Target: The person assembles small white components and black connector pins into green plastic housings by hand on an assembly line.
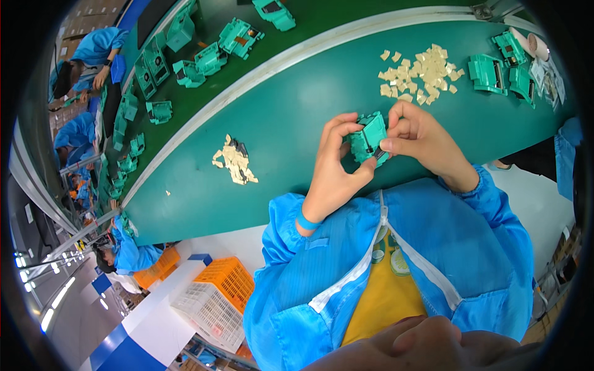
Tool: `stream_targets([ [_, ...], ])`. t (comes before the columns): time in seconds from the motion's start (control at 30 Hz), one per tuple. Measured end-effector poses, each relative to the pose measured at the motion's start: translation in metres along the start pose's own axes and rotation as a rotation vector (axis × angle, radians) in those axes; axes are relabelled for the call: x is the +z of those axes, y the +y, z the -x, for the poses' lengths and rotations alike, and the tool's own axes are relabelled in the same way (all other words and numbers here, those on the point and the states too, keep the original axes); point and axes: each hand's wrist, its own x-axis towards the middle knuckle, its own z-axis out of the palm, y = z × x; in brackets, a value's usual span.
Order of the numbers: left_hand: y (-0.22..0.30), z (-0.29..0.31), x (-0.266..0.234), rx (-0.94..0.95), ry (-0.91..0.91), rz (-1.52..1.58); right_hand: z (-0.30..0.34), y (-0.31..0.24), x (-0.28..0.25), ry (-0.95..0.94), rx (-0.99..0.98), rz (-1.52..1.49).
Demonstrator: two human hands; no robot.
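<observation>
Close to my chest, a green plastic housing with dark parts along its lower side is raised above the table. My left hand grips it from the left, fingers behind and thumb underneath. At its right edge my right hand is closed, with thumb and index finger pinching the rim. A small black piece shows between the two thumbs; whether it is fixed to the housing I cannot tell. Beyond my hands lies a spread of cream-coloured chips.
A smaller heap of cream pieces with black bits lies left on the green table. Several green housings stand at the far right; others sit on the conveyor behind a metal rail. Co-workers and crates are at left.
</observation>
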Motion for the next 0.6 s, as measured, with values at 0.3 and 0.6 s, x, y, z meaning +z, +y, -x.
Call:
stream_targets([
  [0.3, 0.019, -0.010, 0.004, 0.431, 0.238, -0.410, -0.036, -0.045, -0.026, 0.144, -0.131, 0.273],
  [0.6, 0.005, -0.001, 0.013, 0.288, 0.235, -0.311, -0.211, -0.101, -0.141, 0.491, -0.180, 0.533],
])
